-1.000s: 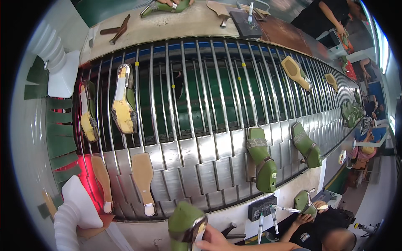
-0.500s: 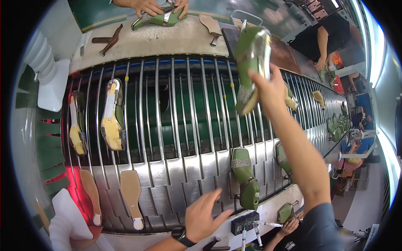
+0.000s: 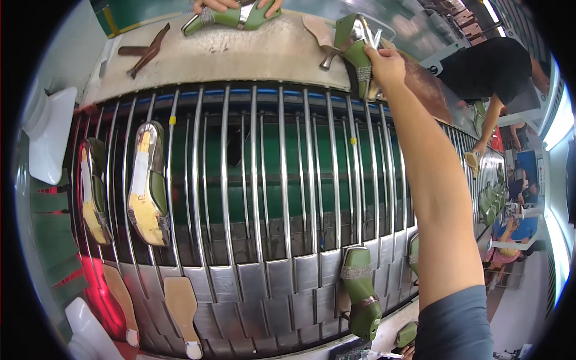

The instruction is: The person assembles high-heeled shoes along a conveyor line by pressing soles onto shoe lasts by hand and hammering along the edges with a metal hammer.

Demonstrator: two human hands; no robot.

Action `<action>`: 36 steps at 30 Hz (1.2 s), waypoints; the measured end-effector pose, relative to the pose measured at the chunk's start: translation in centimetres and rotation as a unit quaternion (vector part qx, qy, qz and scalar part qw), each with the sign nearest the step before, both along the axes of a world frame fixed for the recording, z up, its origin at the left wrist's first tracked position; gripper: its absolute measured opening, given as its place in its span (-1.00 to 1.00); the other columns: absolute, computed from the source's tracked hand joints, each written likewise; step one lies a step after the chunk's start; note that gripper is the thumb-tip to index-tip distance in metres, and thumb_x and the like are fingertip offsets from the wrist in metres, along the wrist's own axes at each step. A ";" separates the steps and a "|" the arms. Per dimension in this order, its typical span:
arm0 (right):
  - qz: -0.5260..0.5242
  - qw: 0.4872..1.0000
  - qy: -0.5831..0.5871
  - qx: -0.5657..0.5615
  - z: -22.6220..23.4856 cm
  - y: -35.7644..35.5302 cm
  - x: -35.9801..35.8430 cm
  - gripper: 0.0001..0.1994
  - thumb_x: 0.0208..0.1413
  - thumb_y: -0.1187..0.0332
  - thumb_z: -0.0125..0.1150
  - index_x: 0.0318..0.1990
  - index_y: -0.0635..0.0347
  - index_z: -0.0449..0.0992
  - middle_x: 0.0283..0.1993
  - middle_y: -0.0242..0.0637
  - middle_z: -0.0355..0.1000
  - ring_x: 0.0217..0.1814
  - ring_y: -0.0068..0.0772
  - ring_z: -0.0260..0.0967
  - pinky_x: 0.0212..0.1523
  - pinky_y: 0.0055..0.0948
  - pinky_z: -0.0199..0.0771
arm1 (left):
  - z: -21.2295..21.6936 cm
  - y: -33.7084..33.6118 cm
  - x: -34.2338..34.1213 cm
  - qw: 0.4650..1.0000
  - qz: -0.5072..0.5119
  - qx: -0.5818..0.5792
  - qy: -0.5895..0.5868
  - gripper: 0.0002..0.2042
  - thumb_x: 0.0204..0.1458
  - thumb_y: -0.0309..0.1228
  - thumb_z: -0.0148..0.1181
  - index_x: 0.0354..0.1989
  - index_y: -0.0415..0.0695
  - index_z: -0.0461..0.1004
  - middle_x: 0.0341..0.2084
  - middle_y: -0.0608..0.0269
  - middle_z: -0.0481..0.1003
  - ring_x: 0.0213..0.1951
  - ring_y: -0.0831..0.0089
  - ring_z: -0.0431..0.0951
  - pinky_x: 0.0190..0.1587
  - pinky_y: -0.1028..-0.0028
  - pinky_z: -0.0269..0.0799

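My right arm reaches across the conveyor to its far side. There my right hand (image 3: 387,65) is closed around a green shoe last (image 3: 356,55) with a glittery grey strap and a shiny metallic part. The held last is at the edge of the far worktop (image 3: 240,57), beside a tan sole with a heel (image 3: 320,35). My left hand is out of the picture. On the conveyor's near metal plates lies another green shoe last (image 3: 362,294) with a glittery strap.
Two lasts with yellowish undersides, one a strapped shoe (image 3: 149,192), lie on the metal rollers (image 3: 282,174) at left. Below them are tan soles (image 3: 182,306). A hammer (image 3: 147,54) rests on the far worktop. Across it, another person's hands hold a green last (image 3: 255,17). More workers are at right.
My right hand has carried the green shoe last away from me, from above the rollers to the far worktop. My left hand, open over the near plates before, has left the picture.
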State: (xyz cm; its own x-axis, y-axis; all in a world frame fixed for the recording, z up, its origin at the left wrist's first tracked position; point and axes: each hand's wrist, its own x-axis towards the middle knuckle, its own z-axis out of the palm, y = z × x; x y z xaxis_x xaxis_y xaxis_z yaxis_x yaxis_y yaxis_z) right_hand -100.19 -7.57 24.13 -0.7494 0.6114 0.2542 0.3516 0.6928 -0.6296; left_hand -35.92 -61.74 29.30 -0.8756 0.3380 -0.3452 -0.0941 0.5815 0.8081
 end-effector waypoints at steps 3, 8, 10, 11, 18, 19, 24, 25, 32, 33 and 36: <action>0.031 0.990 -0.073 0.118 -0.9 0.8 -0.2 -0.26 0.10 -0.39 0.31 0.12 0.11 0.71 0.12 -0.01 0.66 0.19 0.00 0.61 0.24 -0.12 0.54 | -1.0 0.1 -0.6 0.999 -0.036 -0.007 0.014 -0.77 0.13 -0.50 0.40 -0.06 -0.29 0.63 -0.11 -0.06 0.67 -0.09 -0.09 0.68 -0.05 0.10 0.64; 0.043 0.979 -0.126 0.153 1.8 1.4 1.3 -0.23 0.16 -0.40 0.20 0.19 0.11 0.66 0.11 0.10 0.64 0.23 0.16 0.57 0.28 -0.05 0.48 | -2.1 -0.4 -1.2 0.999 0.008 -0.031 -0.004 -0.77 0.13 -0.50 0.39 -0.04 -0.26 0.64 -0.09 -0.07 0.65 -0.07 -0.09 0.66 0.01 0.13 0.64; 0.053 0.970 -0.133 0.197 1.2 -0.6 1.9 -0.19 0.13 -0.30 0.30 0.35 0.15 0.50 0.25 0.21 0.52 0.34 0.23 0.46 0.36 0.00 0.41 | -0.9 -1.2 -2.9 0.997 0.060 -0.019 -0.033 -0.76 0.13 -0.50 0.38 -0.03 -0.24 0.64 -0.08 -0.07 0.64 -0.08 -0.08 0.67 0.01 0.13 0.64; 0.058 0.970 -0.133 0.195 0.4 -1.9 2.5 -0.19 0.13 -0.30 0.30 0.35 0.15 0.50 0.25 0.21 0.52 0.34 0.23 0.46 0.36 0.00 0.41 | -0.6 -1.7 -3.3 0.993 0.103 0.002 -0.059 -0.74 0.13 -0.49 0.38 -0.01 -0.23 0.64 -0.08 -0.07 0.63 -0.08 -0.08 0.67 0.01 0.13 0.64; 0.137 0.930 -0.017 0.341 2.2 -0.1 5.5 -0.13 0.04 -0.01 0.51 0.41 0.34 0.33 0.34 0.26 0.42 0.41 0.25 0.37 0.39 0.01 0.39 | -2.0 -3.1 -6.1 0.994 0.110 -0.008 -0.021 -0.69 0.02 -0.47 0.45 -0.03 -0.20 0.64 -0.17 0.04 0.68 -0.18 0.06 0.72 -0.10 0.24 0.65; 0.129 0.928 -0.018 0.348 2.7 -0.9 5.9 -0.13 0.04 -0.01 0.51 0.41 0.34 0.33 0.34 0.26 0.42 0.41 0.25 0.37 0.39 0.01 0.39 | -2.9 -2.9 -7.0 0.994 0.104 0.010 -0.006 -0.71 0.03 -0.45 0.45 -0.05 -0.19 0.65 -0.16 0.03 0.68 -0.17 0.04 0.71 -0.09 0.22 0.64; 0.143 0.936 -0.076 0.312 -1.7 -4.4 4.4 -0.18 -0.04 -0.01 0.52 0.30 0.37 0.44 0.08 0.24 0.58 0.04 0.28 0.60 0.13 0.02 0.59 | -0.9 -3.8 -4.8 0.981 0.167 -0.038 -0.092 -0.70 0.14 -0.47 0.38 0.04 -0.24 0.61 -0.09 -0.07 0.63 -0.11 0.00 0.68 -0.02 0.19 0.62; 0.119 0.968 -0.070 0.210 -1.8 -5.7 4.1 -0.08 -0.07 -0.05 0.51 0.39 0.33 0.31 0.17 0.39 0.45 0.21 0.44 0.48 0.25 0.08 0.52 | -0.9 -4.1 -4.5 0.988 0.140 -0.050 -0.047 -0.71 0.17 -0.46 0.36 0.05 -0.23 0.61 -0.10 -0.06 0.63 -0.12 0.04 0.68 -0.04 0.22 0.62; -0.034 0.990 -0.100 0.098 2.0 -7.3 2.6 -0.19 0.11 -0.16 0.30 0.26 0.43 0.41 0.17 0.36 0.54 0.25 0.34 0.52 0.32 0.06 0.47 | -1.5 -3.6 -4.5 0.992 0.107 -0.040 -0.052 -0.74 0.23 -0.42 0.34 0.05 -0.21 0.61 -0.10 -0.01 0.62 -0.13 0.07 0.67 -0.05 0.22 0.61; -0.033 0.990 -0.099 0.095 1.9 -7.9 2.8 -0.19 0.11 -0.16 0.30 0.26 0.43 0.41 0.17 0.36 0.54 0.25 0.34 0.52 0.32 0.06 0.47 | -1.3 -3.7 -4.6 0.991 0.112 -0.045 -0.062 -0.74 0.23 -0.42 0.34 0.05 -0.21 0.61 -0.10 -0.01 0.62 -0.13 0.08 0.67 -0.05 0.22 0.61; -0.042 0.984 -0.138 0.107 1.1 -8.6 3.2 -0.17 0.16 -0.21 0.24 0.29 0.45 0.40 0.19 0.35 0.54 0.30 0.35 0.50 0.34 0.07 0.45 | -2.1 -4.6 -4.2 0.989 0.127 -0.040 -0.059 -0.71 0.20 -0.40 0.37 0.07 -0.18 0.61 -0.08 -0.02 0.62 -0.10 0.07 0.68 -0.02 0.21 0.61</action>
